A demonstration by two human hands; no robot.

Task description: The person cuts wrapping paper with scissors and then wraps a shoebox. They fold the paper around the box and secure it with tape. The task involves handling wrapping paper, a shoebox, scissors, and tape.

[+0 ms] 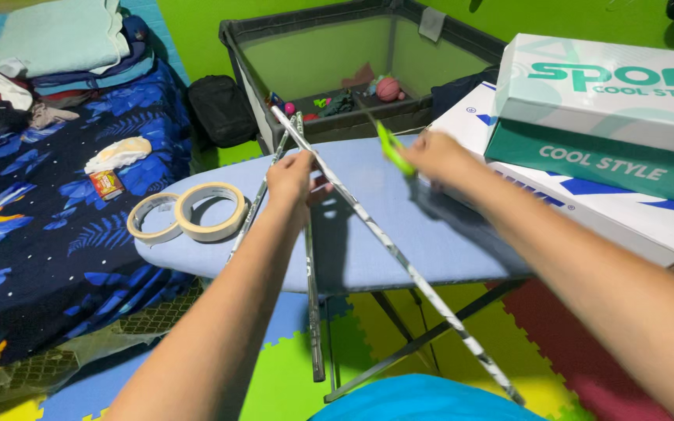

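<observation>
My left hand (294, 181) is closed around a bundle of long thin silver-grey sticks (399, 261) that fan out over a light blue ironing board (352, 249). One stick runs diagonally from the far left to the near right; two others (312, 312) point down toward me. My right hand (434, 156) holds a blurred green tool (393, 148), likely scissors, just above the diagonal stick. Two rolls of beige tape (211, 210) lie on the board's left end, left of my left hand.
Stacked shoe boxes (602, 101) sit on the board's right side. A bed with a blue floral sheet (48, 226) and folded clothes (64, 47) lies left. A grey playpen (329, 70) with toys stands behind; a black bag (221, 109) is beside it. Coloured foam mats (290, 374) cover the floor.
</observation>
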